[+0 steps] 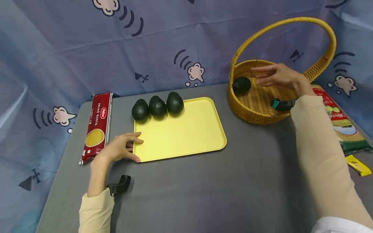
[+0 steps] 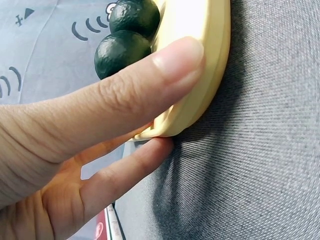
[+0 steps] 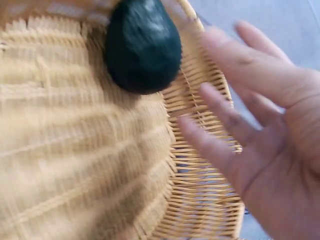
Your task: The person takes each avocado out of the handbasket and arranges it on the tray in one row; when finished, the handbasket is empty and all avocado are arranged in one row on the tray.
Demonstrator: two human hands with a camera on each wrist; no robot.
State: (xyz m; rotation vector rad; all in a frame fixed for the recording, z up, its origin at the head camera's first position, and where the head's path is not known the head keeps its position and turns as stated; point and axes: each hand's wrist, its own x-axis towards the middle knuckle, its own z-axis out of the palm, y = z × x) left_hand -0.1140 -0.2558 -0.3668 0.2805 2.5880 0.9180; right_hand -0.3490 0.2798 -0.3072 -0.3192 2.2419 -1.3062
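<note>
Three dark green avocados point(image 1: 157, 107) lie side by side along the far left edge of a yellow tray point(image 1: 180, 136). My left hand point(image 1: 120, 147) holds the tray at its near left corner, and in the left wrist view the thumb point(image 2: 145, 80) lies across the corner while a fingertip touches its edge. One more avocado point(image 1: 242, 85) rests at the left inside a yellow wicker basket point(image 1: 247, 116). Above the basket, fingers spread and holding nothing, is my right hand point(image 1: 276, 76). The right wrist view shows it beside the avocado point(image 3: 143, 47), apart from it.
A red spaghetti packet point(image 1: 97, 126) lies left of the tray. Right of the basket are a red and green bag point(image 1: 344, 119) and a small yellow packet point(image 1: 358, 165). The basket's tall handle point(image 1: 282, 22) arches over it. Patterned cloth point(image 1: 175, 42) hangs behind the grey table point(image 1: 189, 194).
</note>
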